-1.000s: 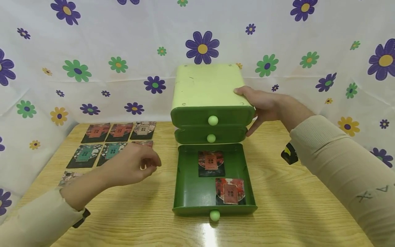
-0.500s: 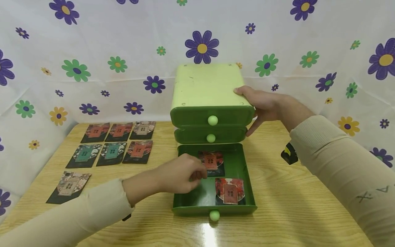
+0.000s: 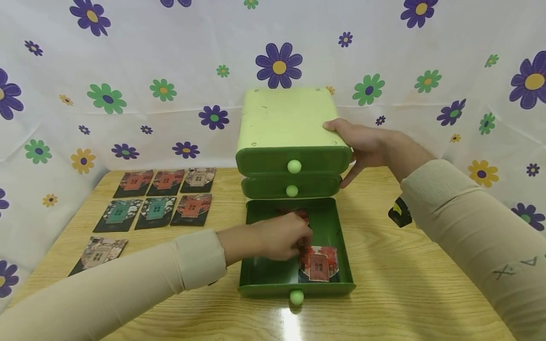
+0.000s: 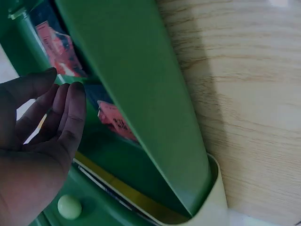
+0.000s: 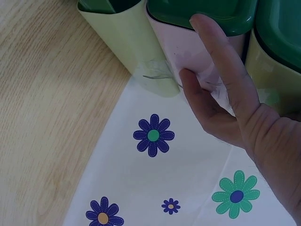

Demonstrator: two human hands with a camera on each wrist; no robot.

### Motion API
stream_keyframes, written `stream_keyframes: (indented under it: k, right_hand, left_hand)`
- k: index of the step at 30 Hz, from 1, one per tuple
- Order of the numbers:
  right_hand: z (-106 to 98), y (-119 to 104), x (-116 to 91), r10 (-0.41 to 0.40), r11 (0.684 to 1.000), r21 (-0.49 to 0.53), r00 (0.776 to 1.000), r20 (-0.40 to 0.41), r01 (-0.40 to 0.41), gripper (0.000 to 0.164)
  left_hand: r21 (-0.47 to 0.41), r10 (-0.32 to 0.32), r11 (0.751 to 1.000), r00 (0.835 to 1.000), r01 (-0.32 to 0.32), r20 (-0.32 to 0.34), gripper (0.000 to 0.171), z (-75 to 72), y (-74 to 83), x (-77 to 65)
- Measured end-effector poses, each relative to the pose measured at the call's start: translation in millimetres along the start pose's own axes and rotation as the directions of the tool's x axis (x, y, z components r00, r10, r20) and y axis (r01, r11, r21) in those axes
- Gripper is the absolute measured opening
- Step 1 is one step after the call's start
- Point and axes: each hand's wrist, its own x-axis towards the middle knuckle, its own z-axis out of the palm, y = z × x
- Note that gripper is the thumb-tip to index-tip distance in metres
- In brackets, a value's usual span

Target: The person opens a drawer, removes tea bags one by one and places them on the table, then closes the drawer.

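A small drawer cabinet [image 3: 290, 118], pale yellow-green on top with green fronts, stands at the back of the table. Its bottom drawer [image 3: 260, 279] is pulled out, with two tea packets inside. The nearer packet [image 3: 319, 265] is red and black. Most of the farther packet [image 3: 300, 214] is hidden by my left hand [image 3: 283, 237]. That hand hovers in the drawer beside the nearer packet; in the left wrist view its thumb and bent fingers [image 4: 75, 110] stand apart around nothing. My right hand [image 3: 367, 142] rests against the cabinet's right side, thumb on top, fingers extended along the side.
Several more tea packets lie in rows on the left of the table, among them a teal packet [image 3: 117, 213], a red one [image 3: 192, 208] and a beige one [image 3: 100, 253]. A flowered white cloth [image 3: 170, 47] hangs behind the table [image 3: 426, 284].
My left hand has moved right, from above the table beside the packet rows into the bottom drawer, covering much of the farther packet. My right hand has stayed on the cabinet.
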Motion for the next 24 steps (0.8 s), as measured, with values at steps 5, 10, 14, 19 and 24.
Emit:
stream_keyframes:
  k: [5, 10, 14, 19, 24]
  right_hand:
    - [0.4, 0.9, -0.8, 0.005, 1.0, 0.006, 1.0, 0.005, -0.005, 0.067]
    - [-0.4, 0.1, -0.7, -0.001, 1.0, 0.0, 1.0, 0.009, 0.001, 0.068]
    - [-0.1, -0.4, -0.3, -0.001, 1.0, 0.0, 1.0, 0.003, 0.001, 0.067]
    - [0.2, -1.2, 0.4, 0.001, 1.0, 0.005, 1.0, 0.003, -0.001, 0.066]
    - [-0.3, -1.3, 0.4, -0.003, 1.0, -0.002, 1.0, 0.003, 0.003, 0.067]
  left_hand:
    - [0.051, -0.074, 0.996, 0.992, 0.069, 0.099, 0.005, 4.6, 2.8, 13.0]
    - [0.084, -0.139, 0.988, 0.977, 0.127, 0.161, 0.012, 8.1, 6.7, 20.9]
    - [0.033, -0.134, 0.991, 0.978, 0.13, 0.16, 0.014, 10.9, 8.8, 24.6]
    - [-0.072, -0.184, 0.978, 0.968, 0.198, 0.171, 0.035, 13.6, 9.9, 28.4]
    - [-0.152, -0.245, 0.95, 0.951, 0.274, 0.187, 0.031, 13.1, 10.3, 31.2]
